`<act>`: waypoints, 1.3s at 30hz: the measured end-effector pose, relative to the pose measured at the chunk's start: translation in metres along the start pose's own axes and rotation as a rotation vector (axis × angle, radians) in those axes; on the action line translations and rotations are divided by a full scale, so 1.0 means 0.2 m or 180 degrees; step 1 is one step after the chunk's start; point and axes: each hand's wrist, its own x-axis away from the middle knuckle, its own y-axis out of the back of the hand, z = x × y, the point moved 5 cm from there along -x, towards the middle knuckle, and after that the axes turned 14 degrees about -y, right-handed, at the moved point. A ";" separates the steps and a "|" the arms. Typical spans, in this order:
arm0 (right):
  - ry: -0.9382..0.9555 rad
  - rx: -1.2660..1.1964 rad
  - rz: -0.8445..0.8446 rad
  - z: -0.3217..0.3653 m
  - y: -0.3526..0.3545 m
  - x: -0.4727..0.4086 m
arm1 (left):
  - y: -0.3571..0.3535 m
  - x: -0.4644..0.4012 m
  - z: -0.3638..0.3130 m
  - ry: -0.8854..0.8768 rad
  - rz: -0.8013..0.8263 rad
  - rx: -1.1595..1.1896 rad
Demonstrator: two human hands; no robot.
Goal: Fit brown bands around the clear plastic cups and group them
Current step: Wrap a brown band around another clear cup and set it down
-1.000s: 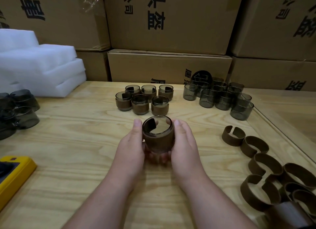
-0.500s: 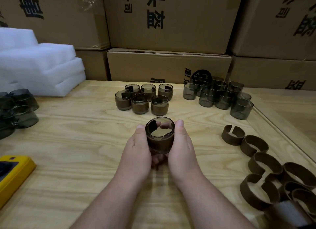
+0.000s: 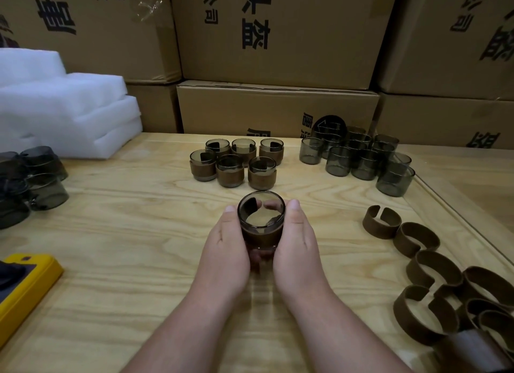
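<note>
At the far left edge of the bench [image 3: 111,247] we are seeing a yellow case [image 3: 25,286] and, behind it, a cluster of smoky cups lying on their sides [image 3: 33,177], with white foam blocks [image 3: 64,108] stacked beyond them. Toward the middle, six banded cups [image 3: 236,162] are standing grouped in two rows of three, upright and close together. Just in front of that group we are cupping one clear plastic cup [image 3: 261,222] between both hands: the left hand [image 3: 225,250] is curling round its left side and the right hand [image 3: 294,247] is curling round its right side, fingertips showing through the far wall. A brown band [image 3: 261,236] is sitting around the cup's lower half. Further right, bare cups [image 3: 358,158] are crowding together near the cardboard boxes [image 3: 278,38] at the back. At the right edge, loose brown bands [image 3: 422,267] are lying in a trail on the bench, some touching each other.
</note>
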 end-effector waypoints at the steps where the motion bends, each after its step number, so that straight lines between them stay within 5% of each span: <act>1: 0.0197 0.0202 -0.0139 0.00 0.01 -0.01 | 0.01 -0.01 0.00 -0.0054 -0.0089 -0.0047; 7: 0.0335 0.1071 0.0444 -0.02 -0.02 -0.01 | 0.03 -0.03 0.03 0.0283 -0.0307 0.0590; 15: 0.0059 0.2419 -0.1589 0.04 0.16 -0.05 | 0.05 -0.07 0.11 0.0620 -0.0755 0.1026; 24: -0.0354 0.2125 -0.2156 0.02 0.22 -0.06 | 0.04 -0.06 0.11 0.0508 -0.0541 0.1001; 31: -0.0181 0.1418 -0.1920 0.03 0.22 -0.06 | 0.04 -0.06 0.11 0.0521 -0.0517 0.1100; 39: -0.0280 0.1748 -0.1442 0.00 0.17 -0.07 | 0.03 -0.06 0.10 0.0477 -0.0446 0.1156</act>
